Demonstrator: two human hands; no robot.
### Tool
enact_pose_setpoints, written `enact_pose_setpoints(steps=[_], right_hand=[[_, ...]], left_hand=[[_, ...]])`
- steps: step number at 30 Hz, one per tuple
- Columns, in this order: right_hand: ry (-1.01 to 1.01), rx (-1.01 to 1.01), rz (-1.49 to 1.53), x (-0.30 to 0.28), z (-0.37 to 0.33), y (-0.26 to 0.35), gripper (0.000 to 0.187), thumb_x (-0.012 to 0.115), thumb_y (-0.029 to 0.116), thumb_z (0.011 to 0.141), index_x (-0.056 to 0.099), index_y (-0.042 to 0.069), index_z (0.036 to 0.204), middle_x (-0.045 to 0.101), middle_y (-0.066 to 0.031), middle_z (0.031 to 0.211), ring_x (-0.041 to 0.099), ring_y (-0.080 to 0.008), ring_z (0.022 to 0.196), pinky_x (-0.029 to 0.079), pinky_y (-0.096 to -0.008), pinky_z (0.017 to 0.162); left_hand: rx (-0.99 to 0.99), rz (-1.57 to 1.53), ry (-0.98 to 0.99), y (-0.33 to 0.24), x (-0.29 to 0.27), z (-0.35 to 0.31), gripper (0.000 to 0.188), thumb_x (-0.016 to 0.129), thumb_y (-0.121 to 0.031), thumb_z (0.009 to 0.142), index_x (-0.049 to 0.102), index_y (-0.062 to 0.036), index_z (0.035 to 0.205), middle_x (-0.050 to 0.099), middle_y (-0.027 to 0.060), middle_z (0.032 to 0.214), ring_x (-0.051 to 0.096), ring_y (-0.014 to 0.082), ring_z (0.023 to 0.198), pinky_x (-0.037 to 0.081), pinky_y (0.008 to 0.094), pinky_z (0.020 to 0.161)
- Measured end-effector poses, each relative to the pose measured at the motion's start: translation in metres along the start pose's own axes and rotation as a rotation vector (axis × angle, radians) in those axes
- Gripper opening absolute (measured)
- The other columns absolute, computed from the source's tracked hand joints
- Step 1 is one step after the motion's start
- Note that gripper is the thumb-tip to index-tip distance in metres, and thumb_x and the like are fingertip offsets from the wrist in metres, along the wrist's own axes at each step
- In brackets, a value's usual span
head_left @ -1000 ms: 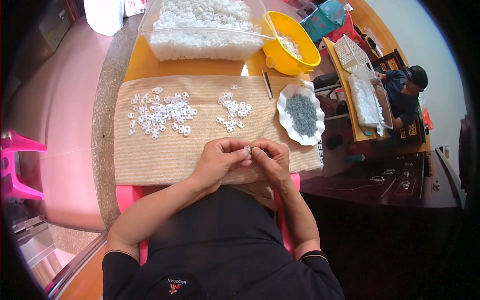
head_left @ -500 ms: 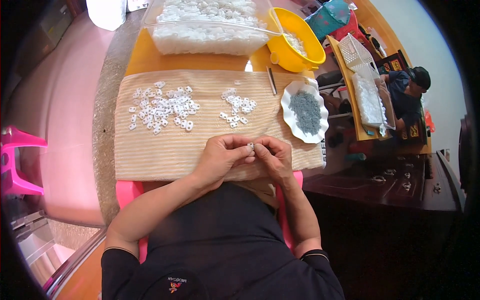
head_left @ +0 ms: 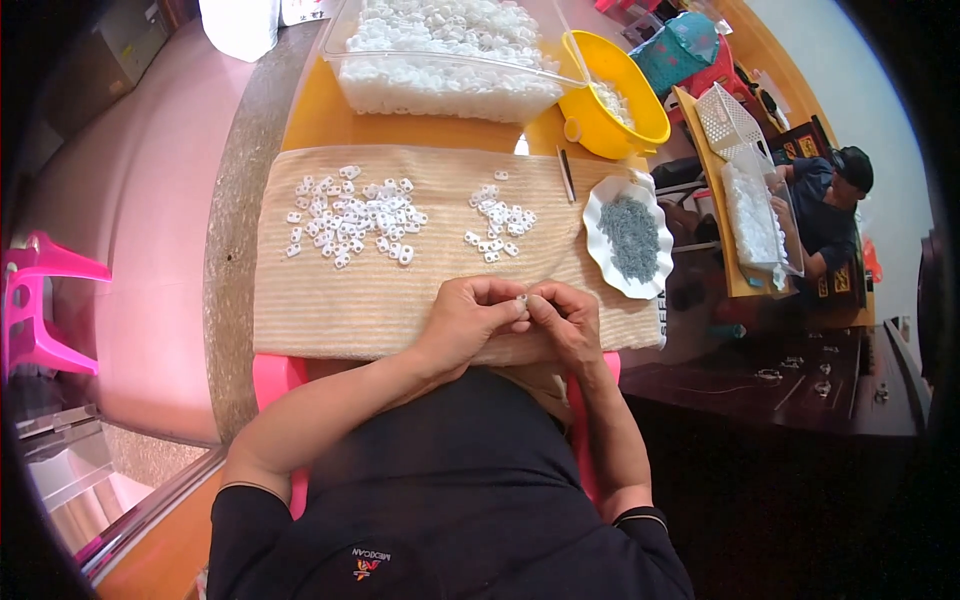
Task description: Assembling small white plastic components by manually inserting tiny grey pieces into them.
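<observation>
Close to the cloth's front edge, my left hand (head_left: 462,322) and my right hand (head_left: 572,322) meet, thumbs and forefingers closed in a pinch. Between the fingertips sits a small white plastic piece (head_left: 523,299), mostly covered by them. Beyond my hands lies a large scattered group of white two-holed plastic pieces (head_left: 365,215) on the left. A smaller group of similar pieces (head_left: 503,217) is straight ahead. To the right, a white scalloped dish (head_left: 595,255) holds a heap of small dark grey parts (head_left: 630,238).
Striped beige cloth (head_left: 330,315) covers the near tabletop. At the back stand a clear bin (head_left: 440,100) of white pieces and a yellow basin (head_left: 655,130). A pen-like dark stick (head_left: 566,175) lies by the dish. Another person (head_left: 825,205) sits at a table at right.
The whole view has shifted, so the table sits further right in the picture. My hands remain pinched together, and the small piece shows less between the fingertips.
</observation>
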State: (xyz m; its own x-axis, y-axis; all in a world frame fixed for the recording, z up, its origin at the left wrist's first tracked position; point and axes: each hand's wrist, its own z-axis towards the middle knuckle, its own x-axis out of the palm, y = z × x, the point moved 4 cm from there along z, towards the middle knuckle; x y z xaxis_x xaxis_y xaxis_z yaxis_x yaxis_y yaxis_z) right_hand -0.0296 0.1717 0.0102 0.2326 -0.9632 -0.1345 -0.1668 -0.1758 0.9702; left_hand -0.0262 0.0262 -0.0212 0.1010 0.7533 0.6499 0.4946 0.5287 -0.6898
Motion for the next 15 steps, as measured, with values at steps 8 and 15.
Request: enact_pose_setpoints(steps=[8, 15], right_hand=[[-0.043, -0.054, -0.022, -0.004, 0.005, -0.01, 0.015, 0.06, 0.011, 0.09, 0.065, -0.002, 0.092, 0.065, -0.0021, 0.082, 0.058, -0.0068, 0.074, 0.048, -0.0218, 0.066], [-0.034, -0.066, 0.075, -0.011, 0.005, -0.023, 0.017, 0.06, 0.012, 0.093, 0.065, -0.003, 0.098, 0.066, -0.0037, 0.089, 0.06, -0.0083, 0.079, 0.048, -0.0207, 0.072]], left_hand=[[-0.014, -0.06, 0.008, -0.002, -0.001, 0.0, 0.02, 0.064, -0.002, 0.087, 0.062, 0.0036, 0.106, 0.066, 0.009, 0.095, 0.065, 0.0135, 0.084, 0.056, 0.0247, 0.076], [-0.054, -0.126, 0.018, -0.004, -0.001, -0.002, 0.019, 0.065, -0.003, 0.087, 0.062, 0.0014, 0.105, 0.065, 0.0076, 0.096, 0.065, 0.0141, 0.085, 0.056, 0.0254, 0.077]])
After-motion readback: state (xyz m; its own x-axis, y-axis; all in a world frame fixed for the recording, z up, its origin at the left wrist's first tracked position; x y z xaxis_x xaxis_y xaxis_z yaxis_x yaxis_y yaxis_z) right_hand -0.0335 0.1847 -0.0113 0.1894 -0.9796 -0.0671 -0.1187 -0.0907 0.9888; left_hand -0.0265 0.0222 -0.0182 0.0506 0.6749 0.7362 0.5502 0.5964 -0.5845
